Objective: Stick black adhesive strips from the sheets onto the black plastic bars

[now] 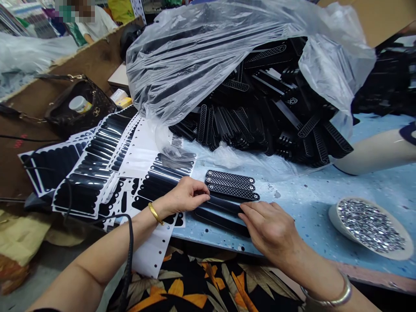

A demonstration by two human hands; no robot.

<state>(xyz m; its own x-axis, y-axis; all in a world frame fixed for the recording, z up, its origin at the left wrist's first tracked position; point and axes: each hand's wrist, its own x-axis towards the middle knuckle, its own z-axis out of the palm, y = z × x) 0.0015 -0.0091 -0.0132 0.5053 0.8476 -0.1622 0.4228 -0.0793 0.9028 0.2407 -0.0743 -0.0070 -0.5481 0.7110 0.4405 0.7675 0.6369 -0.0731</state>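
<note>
My left hand [186,197], with a gold bangle on the wrist, pinches the left end of a smooth black strip [225,204] low over the table. My right hand [271,225] has its fingers pressed together on the strip's right end. Just nearer to me lies another long black piece [221,222], partly under my right hand. Beyond the strip, several black pieces with a white lattice pattern [231,185] lie side by side. Sheets of black rounded strips [159,177] spread to the left, one beneath my left forearm.
A clear plastic bag [182,60] heaped with black plastic parts [260,112] fills the back. A white bowl of small shiny metal pieces [370,225] stands at right. A brown handbag [61,117] sits at left. A dark cable [130,242] crosses my left forearm. Another person [97,26] is far left.
</note>
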